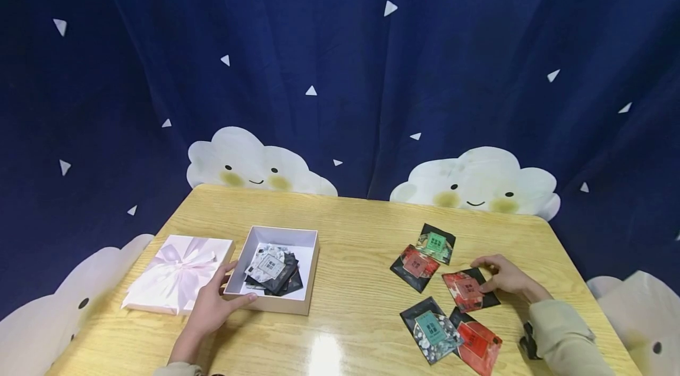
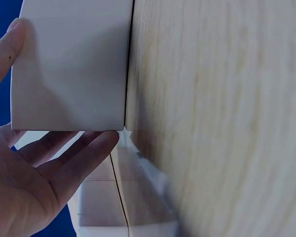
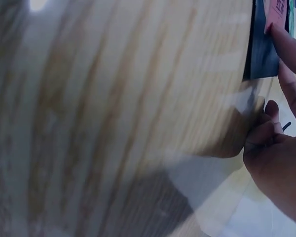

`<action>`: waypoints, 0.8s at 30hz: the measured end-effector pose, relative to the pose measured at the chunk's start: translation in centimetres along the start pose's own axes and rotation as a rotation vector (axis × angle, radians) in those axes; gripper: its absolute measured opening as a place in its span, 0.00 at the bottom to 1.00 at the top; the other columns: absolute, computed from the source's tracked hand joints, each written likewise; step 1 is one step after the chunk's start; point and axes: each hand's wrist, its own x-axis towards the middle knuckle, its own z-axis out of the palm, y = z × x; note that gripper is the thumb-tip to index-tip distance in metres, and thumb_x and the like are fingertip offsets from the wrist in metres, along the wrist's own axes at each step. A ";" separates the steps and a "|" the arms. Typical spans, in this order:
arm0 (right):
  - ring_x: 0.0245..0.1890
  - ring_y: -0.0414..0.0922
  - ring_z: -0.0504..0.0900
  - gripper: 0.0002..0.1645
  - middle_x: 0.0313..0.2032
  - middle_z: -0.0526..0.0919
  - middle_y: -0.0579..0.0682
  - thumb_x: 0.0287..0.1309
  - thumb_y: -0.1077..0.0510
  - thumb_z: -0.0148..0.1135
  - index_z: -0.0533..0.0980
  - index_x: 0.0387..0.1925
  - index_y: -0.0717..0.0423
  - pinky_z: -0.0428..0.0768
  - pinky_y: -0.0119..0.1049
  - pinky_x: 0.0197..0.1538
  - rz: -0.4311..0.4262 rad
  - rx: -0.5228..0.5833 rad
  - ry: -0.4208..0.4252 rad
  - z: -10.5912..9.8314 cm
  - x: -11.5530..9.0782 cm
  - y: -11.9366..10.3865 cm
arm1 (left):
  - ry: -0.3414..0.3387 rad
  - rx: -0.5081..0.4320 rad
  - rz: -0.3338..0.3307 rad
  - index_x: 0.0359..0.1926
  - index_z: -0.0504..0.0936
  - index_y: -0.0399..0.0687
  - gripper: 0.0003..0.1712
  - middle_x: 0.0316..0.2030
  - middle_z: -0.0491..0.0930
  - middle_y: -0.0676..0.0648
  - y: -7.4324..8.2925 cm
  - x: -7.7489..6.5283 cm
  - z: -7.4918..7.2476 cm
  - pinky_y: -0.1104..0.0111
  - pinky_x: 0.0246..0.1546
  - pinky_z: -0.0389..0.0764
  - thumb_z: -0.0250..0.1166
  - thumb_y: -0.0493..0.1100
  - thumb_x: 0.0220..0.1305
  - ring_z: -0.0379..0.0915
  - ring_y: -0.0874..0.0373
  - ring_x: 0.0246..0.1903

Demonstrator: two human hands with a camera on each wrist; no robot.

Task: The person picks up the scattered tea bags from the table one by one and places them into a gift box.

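My left hand [image 1: 212, 305] rests at the near left corner of a white gift box [image 1: 313, 270], thumb on its front rim and fingers straight along its left side. In the left wrist view those fingers touch the pale box wall [image 2: 74, 69]. Inside lie several overlapping black and white-patterned sachets [image 1: 270, 267]. On the right, my right hand [image 1: 504, 275] pinches the edge of a red-and-black sachet [image 1: 466, 290]. The right wrist view shows a fingertip on its pink label [image 3: 276, 12], the other fingers curled below.
Left of the box lies a white lid [image 1: 154, 287] with a ribbon bow. Near the right hand are a green-labelled sachet [image 1: 437, 243], a red-labelled sachet [image 1: 415, 267], a teal-labelled sachet [image 1: 430, 332] and another red sachet [image 1: 478, 343]. A blue curtain [image 1: 340, 57] hangs behind the wooden table [image 1: 361, 258].
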 end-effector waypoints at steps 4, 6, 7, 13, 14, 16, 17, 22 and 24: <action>0.31 0.43 0.64 0.22 0.34 0.74 0.53 0.28 0.69 0.71 0.75 0.33 0.66 0.61 0.33 0.32 0.004 -0.009 0.039 0.2 0.0 -0.2 | -0.002 -0.001 0.004 0.58 0.66 0.35 0.44 0.43 0.75 0.29 0.0 0.0 -0.1 0.65 0.33 0.76 0.76 0.40 0.39 0.75 0.41 0.40; 0.30 0.43 0.64 0.20 0.31 0.73 0.51 0.27 0.70 0.71 0.74 0.30 0.65 0.60 0.34 0.32 0.026 0.001 0.057 0.4 0.0 -0.3 | -0.005 -0.003 0.003 0.58 0.66 0.35 0.44 0.43 0.75 0.29 0.0 0.0 -0.1 0.65 0.33 0.76 0.76 0.40 0.39 0.75 0.41 0.39; 0.30 0.43 0.63 0.19 0.31 0.72 0.51 0.28 0.71 0.70 0.74 0.29 0.64 0.60 0.34 0.32 0.039 0.004 0.058 0.4 0.0 -0.3 | -0.006 -0.004 0.000 0.58 0.65 0.35 0.44 0.43 0.75 0.29 0.0 0.0 -0.1 0.65 0.33 0.76 0.76 0.40 0.39 0.75 0.41 0.39; 0.21 0.43 0.64 0.12 0.22 0.68 0.50 0.37 0.75 0.63 0.71 0.27 0.66 0.64 0.32 0.25 0.145 0.057 0.082 0.6 -0.2 -0.5 | -0.008 -0.008 -0.001 0.58 0.65 0.35 0.44 0.43 0.75 0.28 0.1 0.0 0.0 0.65 0.32 0.76 0.76 0.40 0.39 0.75 0.42 0.38; 0.19 0.42 0.64 0.10 0.21 0.67 0.49 0.39 0.75 0.62 0.71 0.27 0.67 0.65 0.32 0.23 0.163 0.061 0.094 0.7 -0.3 -0.6 | -0.009 -0.010 0.003 0.58 0.65 0.35 0.44 0.43 0.75 0.28 0.1 0.0 -0.1 0.65 0.32 0.76 0.76 0.40 0.39 0.76 0.42 0.38; 0.16 0.41 0.64 0.07 0.18 0.67 0.48 0.43 0.75 0.60 0.72 0.27 0.67 0.66 0.32 0.20 0.193 0.064 0.118 0.9 -0.4 -0.6 | -0.009 -0.015 0.010 0.58 0.66 0.35 0.43 0.43 0.75 0.28 0.1 -0.1 -0.1 0.64 0.33 0.76 0.76 0.39 0.39 0.76 0.42 0.38; 0.15 0.41 0.64 0.06 0.17 0.66 0.48 0.44 0.74 0.59 0.72 0.27 0.68 0.65 0.32 0.20 0.201 0.056 0.131 1.0 -0.4 -0.7 | -0.009 -0.018 0.012 0.58 0.65 0.35 0.43 0.43 0.75 0.28 0.1 -0.1 -0.1 0.64 0.33 0.76 0.76 0.39 0.39 0.76 0.43 0.38; 0.15 0.40 0.65 0.03 0.17 0.67 0.47 0.49 0.71 0.57 0.72 0.29 0.70 0.65 0.32 0.19 0.240 0.032 0.202 1.2 -0.5 -0.9 | -0.011 -0.019 0.006 0.58 0.66 0.35 0.43 0.43 0.75 0.28 0.1 0.0 -0.1 0.63 0.33 0.76 0.76 0.39 0.40 0.76 0.43 0.38; 0.15 0.40 0.65 0.04 0.18 0.69 0.48 0.51 0.70 0.57 0.72 0.31 0.71 0.66 0.33 0.19 0.247 0.042 0.230 1.1 -0.6 -1.2 | -0.010 -0.019 0.001 0.58 0.66 0.35 0.43 0.43 0.75 0.29 0.1 0.0 -0.1 0.64 0.33 0.76 0.76 0.39 0.39 0.76 0.43 0.37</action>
